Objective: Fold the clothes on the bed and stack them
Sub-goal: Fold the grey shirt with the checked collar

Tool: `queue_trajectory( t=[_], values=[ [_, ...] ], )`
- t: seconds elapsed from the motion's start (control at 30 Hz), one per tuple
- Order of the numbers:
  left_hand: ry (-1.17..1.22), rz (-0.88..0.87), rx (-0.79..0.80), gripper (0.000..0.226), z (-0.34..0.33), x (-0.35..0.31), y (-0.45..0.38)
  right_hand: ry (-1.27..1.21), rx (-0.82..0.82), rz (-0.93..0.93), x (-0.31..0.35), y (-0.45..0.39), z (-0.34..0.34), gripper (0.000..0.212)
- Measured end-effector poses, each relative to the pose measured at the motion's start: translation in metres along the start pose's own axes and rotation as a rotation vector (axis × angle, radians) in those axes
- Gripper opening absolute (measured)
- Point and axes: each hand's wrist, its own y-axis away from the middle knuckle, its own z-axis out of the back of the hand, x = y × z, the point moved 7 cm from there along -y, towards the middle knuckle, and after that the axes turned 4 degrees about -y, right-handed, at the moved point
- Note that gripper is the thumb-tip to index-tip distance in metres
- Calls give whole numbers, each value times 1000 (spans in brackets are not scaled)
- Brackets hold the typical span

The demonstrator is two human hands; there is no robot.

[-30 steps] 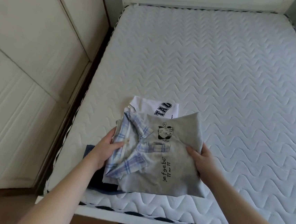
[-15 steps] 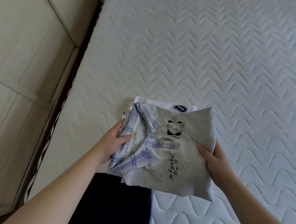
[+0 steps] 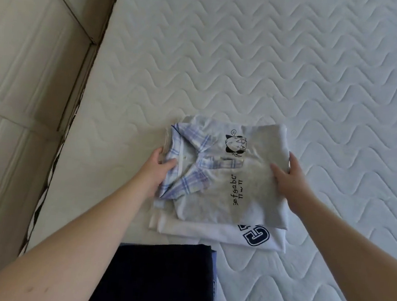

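Both hands, left hand (image 3: 159, 168) and right hand (image 3: 289, 181), grip opposite edges of the soft, floppy grey shirt (image 3: 238, 178), best held there.

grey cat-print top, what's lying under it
Under the grey cat-print top lies a folded white garment with navy block letters, showing along the near edge. Most of it is covered, so the full lettering and anything beneath it cannot be seen.
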Motion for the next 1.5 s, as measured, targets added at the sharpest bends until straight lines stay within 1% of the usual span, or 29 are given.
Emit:
queue_trajectory(
  t=[0.07,0.1,0.13,0.2,0.3,0.4,0.43,0.5,0.57,0.63,0.7,0.73,0.8,0.87,0.93,1.0,1.07,1.2,1.3,1.37,1.4,1.47,1.5],
  values=[
    [-80,70,-31,47,6,24,3,51,-64,-127,-21,5,13,67],
    [-122,77,-30,47,8,33,8,76,-64,-177,-30,10,19,66],
    [-156,70,-20,45,11,39,14,104,-40,-212,-39,16,23,63],
    [-210,56,28,33,13,49,27,168,54,-245,-55,31,26,55],
    [-259,8,91,16,12,54,37,330,161,-182,-59,49,22,47],
    [-299,-84,43,9,11,42,37,463,134,-100,-51,54,21,37],
    [-291,-119,24,7,11,35,37,454,109,-83,-47,54,22,34],
    [-259,-172,-3,6,14,25,40,350,78,-85,-46,57,25,29],
    [-257,-180,-31,5,19,26,44,220,70,-112,-53,64,29,27],
    [-310,-136,-68,4,24,41,46,152,79,-160,-67,72,31,30],
    [-372,-58,-81,15,26,60,47,177,117,-223,-84,77,31,32],
    [-394,-33,-84,20,25,68,47,223,139,-248,-91,77,31,32],
    [-449,-21,-104,24,23,76,46,354,149,-263,-100,75,33,31],
    [-517,-33,-136,25,22,78,42,399,112,-225,-100,69,38,35],
    [-549,-41,-175,33,23,75,37,332,52,-175,-89,63,41,45],
    [-506,-48,-255,40,29,69,28,259,-23,-126,-72,48,44,51],
    [-360,-61,-301,40,34,60,15,174,-55,-90,-55,26,41,54],
    [52,-2,-193,51,20,38,-23,62,-74,-73,-21,-25,23,56],
    [125,-22,-202,58,14,9,-46,10,-91,-91,3,-59,11,59],
    [115,-56,-172,60,10,-8,-59,7,-87,-76,13,-76,7,49],
    [51,-83,-151,58,7,-16,-65,7,-90,-61,16,-82,7,38],
    [-150,-174,-142,45,4,-32,-74,1,-118,5,22,-90,11,13],
    [-219,-227,-155,39,3,-40,-78,6,-131,56,27,-92,14,7]
  ],
)
